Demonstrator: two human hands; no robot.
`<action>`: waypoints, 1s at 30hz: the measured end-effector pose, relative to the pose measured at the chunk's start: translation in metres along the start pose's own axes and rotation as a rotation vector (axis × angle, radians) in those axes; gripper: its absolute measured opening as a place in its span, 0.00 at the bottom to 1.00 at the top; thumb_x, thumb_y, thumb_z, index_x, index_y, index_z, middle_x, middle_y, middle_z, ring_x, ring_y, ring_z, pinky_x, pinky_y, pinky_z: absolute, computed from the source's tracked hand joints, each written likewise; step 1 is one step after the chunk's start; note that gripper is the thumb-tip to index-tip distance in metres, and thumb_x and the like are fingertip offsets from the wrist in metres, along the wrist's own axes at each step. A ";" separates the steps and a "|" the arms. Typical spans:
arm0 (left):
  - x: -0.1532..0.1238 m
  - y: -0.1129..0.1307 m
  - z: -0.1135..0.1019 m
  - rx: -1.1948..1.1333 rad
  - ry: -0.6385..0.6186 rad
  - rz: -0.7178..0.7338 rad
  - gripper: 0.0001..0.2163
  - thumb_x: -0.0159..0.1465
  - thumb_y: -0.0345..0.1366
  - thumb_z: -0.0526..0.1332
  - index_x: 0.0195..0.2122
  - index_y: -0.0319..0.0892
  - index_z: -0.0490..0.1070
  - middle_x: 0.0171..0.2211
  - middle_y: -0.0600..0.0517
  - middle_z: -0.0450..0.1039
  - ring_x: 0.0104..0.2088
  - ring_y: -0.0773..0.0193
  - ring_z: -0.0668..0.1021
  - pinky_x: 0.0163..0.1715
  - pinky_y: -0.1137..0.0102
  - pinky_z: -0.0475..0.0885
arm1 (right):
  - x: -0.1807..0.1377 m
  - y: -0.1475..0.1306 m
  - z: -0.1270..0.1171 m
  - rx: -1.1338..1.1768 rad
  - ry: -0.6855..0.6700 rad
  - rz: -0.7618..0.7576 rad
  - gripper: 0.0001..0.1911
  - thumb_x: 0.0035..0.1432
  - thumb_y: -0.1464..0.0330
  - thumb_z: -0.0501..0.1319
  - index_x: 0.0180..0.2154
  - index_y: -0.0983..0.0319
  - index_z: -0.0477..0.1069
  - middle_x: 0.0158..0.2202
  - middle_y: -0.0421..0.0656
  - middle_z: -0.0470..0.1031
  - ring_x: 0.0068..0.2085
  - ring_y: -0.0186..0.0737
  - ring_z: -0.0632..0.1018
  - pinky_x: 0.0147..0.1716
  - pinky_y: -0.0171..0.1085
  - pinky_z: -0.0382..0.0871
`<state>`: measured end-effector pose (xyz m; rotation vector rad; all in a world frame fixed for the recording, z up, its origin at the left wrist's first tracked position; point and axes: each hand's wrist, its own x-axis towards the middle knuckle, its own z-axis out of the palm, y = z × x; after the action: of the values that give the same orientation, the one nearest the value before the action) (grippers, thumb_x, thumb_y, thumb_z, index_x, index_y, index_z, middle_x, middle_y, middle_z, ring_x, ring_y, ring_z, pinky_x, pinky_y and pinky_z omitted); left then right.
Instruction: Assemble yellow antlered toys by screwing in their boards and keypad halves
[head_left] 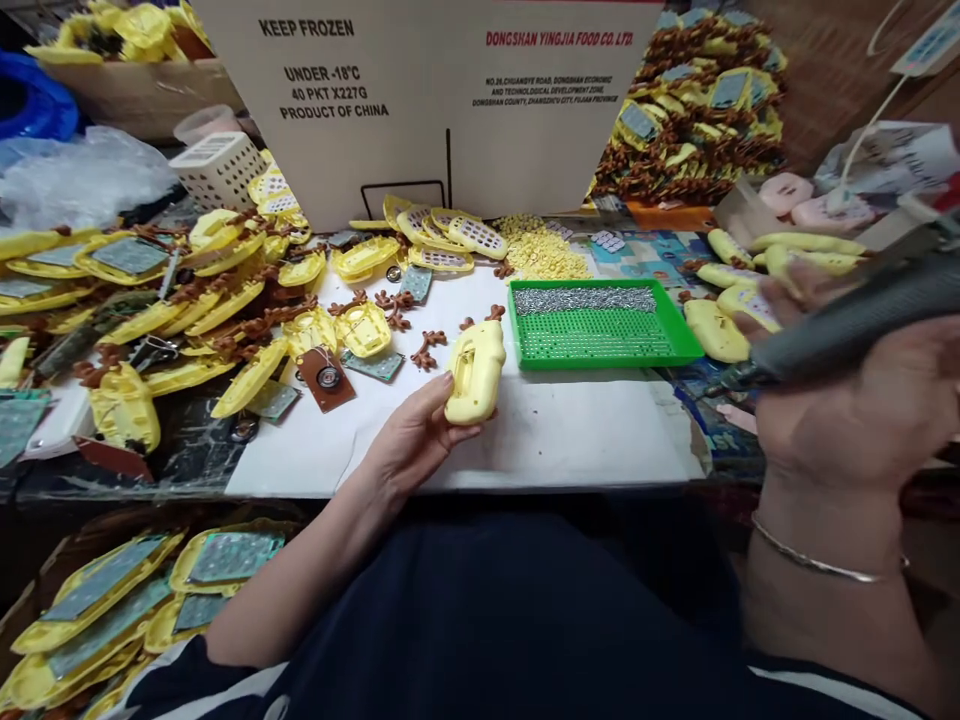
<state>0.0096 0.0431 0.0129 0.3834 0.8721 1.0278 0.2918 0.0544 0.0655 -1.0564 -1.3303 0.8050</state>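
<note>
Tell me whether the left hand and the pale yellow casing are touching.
Touching. The head view shows the left hand gripping the pale yellow casing, thumb against its side and fingers beneath.

Your bench (193, 432) has a white sheet (585, 430) at its near edge. Yellow casings (225, 308) crowd the left end; a green tray (611, 357) sits rightward.

Workshop, power screwdriver (847, 305), yellow casings (124, 405) (heaped)
</note>
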 end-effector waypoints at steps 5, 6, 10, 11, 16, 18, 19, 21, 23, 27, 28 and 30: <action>0.004 -0.013 0.003 0.083 -0.089 0.154 0.25 0.41 0.35 0.76 0.42 0.42 0.74 0.37 0.51 0.80 0.34 0.63 0.81 0.32 0.74 0.78 | 0.025 0.001 0.007 0.150 -0.050 -0.165 0.14 0.47 0.57 0.70 0.38 0.49 0.76 0.33 0.35 0.79 0.33 0.32 0.78 0.35 0.38 0.70; 0.005 -0.015 0.006 0.075 -0.078 0.150 0.24 0.39 0.36 0.77 0.39 0.41 0.74 0.35 0.51 0.80 0.33 0.63 0.81 0.31 0.74 0.78 | 0.031 0.002 0.010 0.152 -0.092 -0.153 0.14 0.46 0.57 0.70 0.37 0.51 0.75 0.30 0.34 0.78 0.31 0.30 0.77 0.32 0.37 0.69; 0.010 -0.020 0.024 0.014 -0.008 0.014 0.22 0.39 0.41 0.76 0.34 0.39 0.75 0.27 0.53 0.78 0.26 0.64 0.80 0.27 0.73 0.78 | 0.057 0.010 0.028 0.151 -0.088 -0.183 0.10 0.50 0.60 0.67 0.34 0.55 0.72 0.24 0.32 0.67 0.24 0.27 0.72 0.26 0.34 0.66; 0.012 -0.022 0.029 0.007 -0.011 -0.025 0.22 0.39 0.40 0.76 0.34 0.38 0.75 0.27 0.53 0.79 0.27 0.63 0.81 0.27 0.72 0.78 | 0.063 0.015 0.033 0.160 -0.068 -0.201 0.11 0.50 0.59 0.67 0.35 0.56 0.72 0.23 0.32 0.65 0.22 0.27 0.71 0.24 0.34 0.65; 0.021 -0.034 0.042 0.007 -0.088 -0.131 0.22 0.44 0.42 0.73 0.37 0.37 0.73 0.29 0.47 0.80 0.29 0.58 0.81 0.28 0.68 0.78 | 0.087 0.049 0.053 -0.024 0.044 -0.189 0.25 0.52 0.46 0.61 0.44 0.55 0.65 0.25 0.34 0.61 0.20 0.30 0.67 0.23 0.35 0.63; 0.023 -0.037 0.044 0.052 -0.081 -0.143 0.21 0.47 0.41 0.72 0.39 0.36 0.72 0.29 0.47 0.79 0.27 0.60 0.80 0.26 0.70 0.77 | 0.093 0.062 0.056 -0.091 0.065 -0.151 0.28 0.53 0.43 0.58 0.47 0.55 0.63 0.25 0.35 0.61 0.22 0.31 0.68 0.25 0.36 0.65; 0.023 -0.037 0.044 0.080 -0.067 -0.141 0.21 0.48 0.40 0.72 0.40 0.36 0.72 0.30 0.47 0.79 0.27 0.61 0.80 0.25 0.70 0.77 | 0.096 0.068 0.057 -0.083 0.073 -0.151 0.28 0.53 0.44 0.58 0.47 0.55 0.62 0.25 0.34 0.61 0.22 0.31 0.68 0.26 0.36 0.66; 0.022 -0.038 0.046 0.121 -0.019 -0.121 0.21 0.49 0.38 0.72 0.43 0.38 0.70 0.31 0.50 0.78 0.27 0.61 0.80 0.26 0.70 0.77 | 0.102 0.078 0.059 -0.009 0.081 -0.194 0.27 0.52 0.45 0.61 0.46 0.54 0.63 0.24 0.34 0.61 0.21 0.31 0.68 0.25 0.35 0.66; 0.020 -0.037 0.049 0.144 0.031 -0.103 0.21 0.50 0.37 0.71 0.43 0.41 0.69 0.31 0.53 0.77 0.26 0.62 0.80 0.25 0.71 0.76 | 0.106 0.088 0.060 0.078 0.077 -0.245 0.26 0.50 0.46 0.63 0.45 0.53 0.63 0.23 0.33 0.61 0.21 0.32 0.69 0.23 0.35 0.66; 0.019 -0.037 0.053 0.170 0.065 -0.104 0.20 0.50 0.38 0.71 0.43 0.42 0.68 0.29 0.54 0.76 0.25 0.62 0.80 0.24 0.71 0.75 | 0.110 0.102 0.063 0.142 0.062 -0.279 0.24 0.50 0.49 0.64 0.44 0.50 0.63 0.23 0.34 0.62 0.23 0.35 0.73 0.22 0.36 0.67; 0.019 -0.036 0.054 0.177 0.068 -0.108 0.20 0.50 0.38 0.71 0.43 0.42 0.68 0.29 0.54 0.76 0.25 0.62 0.80 0.24 0.71 0.75 | 0.109 0.104 0.064 0.147 0.061 -0.281 0.23 0.50 0.49 0.64 0.44 0.50 0.62 0.23 0.33 0.62 0.23 0.35 0.73 0.22 0.36 0.68; 0.019 -0.036 0.054 0.191 0.072 -0.114 0.20 0.50 0.38 0.71 0.42 0.42 0.68 0.28 0.54 0.76 0.25 0.61 0.80 0.25 0.71 0.75 | 0.108 0.105 0.066 0.160 0.060 -0.290 0.23 0.50 0.49 0.65 0.43 0.50 0.62 0.22 0.33 0.62 0.21 0.34 0.71 0.21 0.35 0.68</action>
<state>0.0771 0.0481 0.0140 0.4538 1.0491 0.8598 0.2502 0.2009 0.0023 -0.7351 -1.3077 0.6446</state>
